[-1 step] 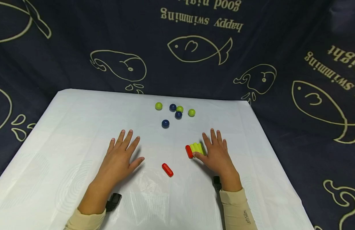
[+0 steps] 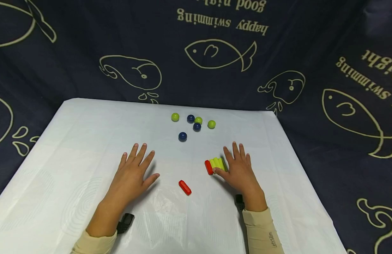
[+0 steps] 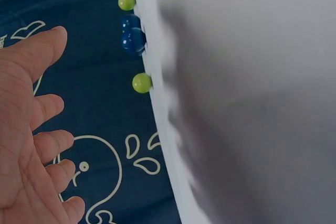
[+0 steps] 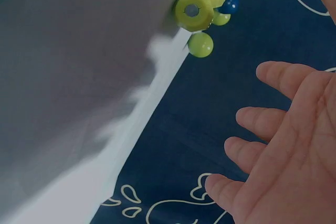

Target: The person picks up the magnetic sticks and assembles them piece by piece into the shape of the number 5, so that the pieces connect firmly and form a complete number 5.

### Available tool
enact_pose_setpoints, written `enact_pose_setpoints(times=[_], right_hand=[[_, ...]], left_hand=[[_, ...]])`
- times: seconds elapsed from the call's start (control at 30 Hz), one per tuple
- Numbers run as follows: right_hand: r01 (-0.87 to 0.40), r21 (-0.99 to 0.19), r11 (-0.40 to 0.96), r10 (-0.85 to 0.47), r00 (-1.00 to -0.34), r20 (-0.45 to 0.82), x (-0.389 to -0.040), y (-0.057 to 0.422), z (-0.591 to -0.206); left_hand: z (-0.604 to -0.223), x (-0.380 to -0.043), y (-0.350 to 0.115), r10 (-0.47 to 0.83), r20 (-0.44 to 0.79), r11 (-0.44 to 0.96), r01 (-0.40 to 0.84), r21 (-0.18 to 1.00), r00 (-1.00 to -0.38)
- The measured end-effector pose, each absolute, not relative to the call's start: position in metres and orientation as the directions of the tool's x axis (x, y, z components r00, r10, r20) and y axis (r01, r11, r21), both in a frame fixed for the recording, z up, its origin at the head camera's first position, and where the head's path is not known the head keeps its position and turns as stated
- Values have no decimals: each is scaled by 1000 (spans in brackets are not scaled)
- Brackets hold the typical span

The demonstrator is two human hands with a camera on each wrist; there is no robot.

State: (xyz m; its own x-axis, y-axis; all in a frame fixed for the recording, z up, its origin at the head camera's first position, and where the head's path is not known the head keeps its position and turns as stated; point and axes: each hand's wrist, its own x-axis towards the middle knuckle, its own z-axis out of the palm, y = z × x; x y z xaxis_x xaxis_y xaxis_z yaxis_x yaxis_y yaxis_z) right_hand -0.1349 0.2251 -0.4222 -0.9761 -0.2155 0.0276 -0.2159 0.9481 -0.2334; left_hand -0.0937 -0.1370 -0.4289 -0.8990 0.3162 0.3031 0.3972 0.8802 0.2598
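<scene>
My left hand (image 2: 128, 178) hovers over the left half of the white table with its fingers spread, holding nothing. My right hand (image 2: 239, 170) is spread too, its thumb overlapping a row of short yellow-green rods (image 2: 218, 163) in the head view. A red rod (image 2: 209, 167) lies along the left side of that row. Another red rod (image 2: 185, 187) lies by itself between the hands. Grey metallic discs show in the ends of the yellow-green rods (image 4: 194, 11) in the right wrist view. The left palm (image 3: 16, 156) is bare in the left wrist view.
Toward the far edge of the white-covered table (image 2: 119, 123) sit three green balls (image 2: 211, 124) and three dark blue balls (image 2: 182, 137). Behind and around it hangs a navy cloth (image 2: 170, 84) printed with fish and lettering. Black wrist straps (image 2: 125, 223) show beneath both wrists.
</scene>
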Motion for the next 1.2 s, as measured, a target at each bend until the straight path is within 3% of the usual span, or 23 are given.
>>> enact_pose_setpoints(times=[0.57, 1.2], right_hand=[[-246, -280, 928, -241, -969, 52, -136, 224, -426], [-400, -492, 773, -400, -910, 112, -133, 201, -425]], left_hand=[[-430, -95, -127, 350, 341, 850, 448, 276, -873], [-433, -104, -130, 402, 266, 718, 482, 501, -876]])
